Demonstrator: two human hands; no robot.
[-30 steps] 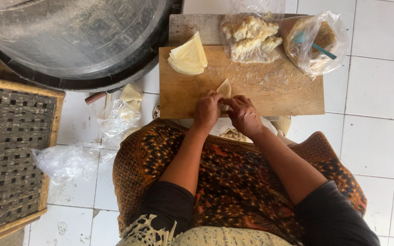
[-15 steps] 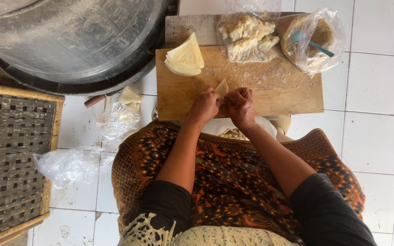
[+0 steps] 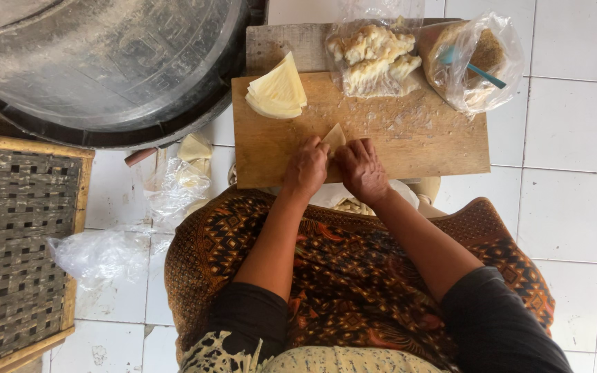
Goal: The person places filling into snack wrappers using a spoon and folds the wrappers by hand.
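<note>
Wooden cutting board (image 3: 409,138) on tiled floor (image 3: 575,207) | left hand (image 3: 305,168) and right hand (image 3: 362,169) both closed on pale folded wrapper (image 3: 334,136), pinched at board's near edge | stack of triangular wrappers (image 3: 278,91) at far left corner | two plastic bags (image 3: 374,59) along far edge | woven tray (image 3: 15,249) well left.

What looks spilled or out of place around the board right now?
Pale crumbs are scattered across the wooden cutting board. Crumpled clear plastic bags lie loose on the white tiled floor, left of the board.
</note>
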